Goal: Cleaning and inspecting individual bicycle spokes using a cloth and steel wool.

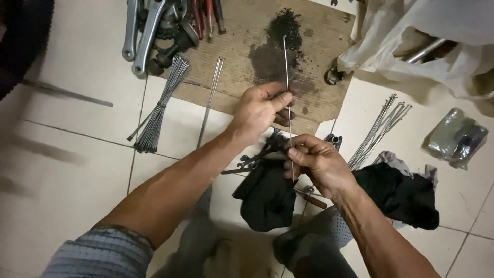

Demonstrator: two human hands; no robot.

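Both my hands hold one thin metal spoke (286, 67) that stands nearly upright in the view. My left hand (259, 110) pinches it about midway with thumb and fingers. My right hand (318, 163) pinches its lower part, just above a black rag (266, 198) on the tiled floor. The spoke's top end, slightly hooked, reaches over a dark greasy stain (278, 49) on a piece of cardboard (236, 31).
A tied bundle of spokes (163, 100) and a few loose spokes (211, 98) lie at left, and another bundle (381, 131) lies at right. Crank arms and tools (159, 28) sit top left. There is a white plastic bag (427, 41) top right, a small wrapped packet (455, 136), and a dark cloth (401, 193).
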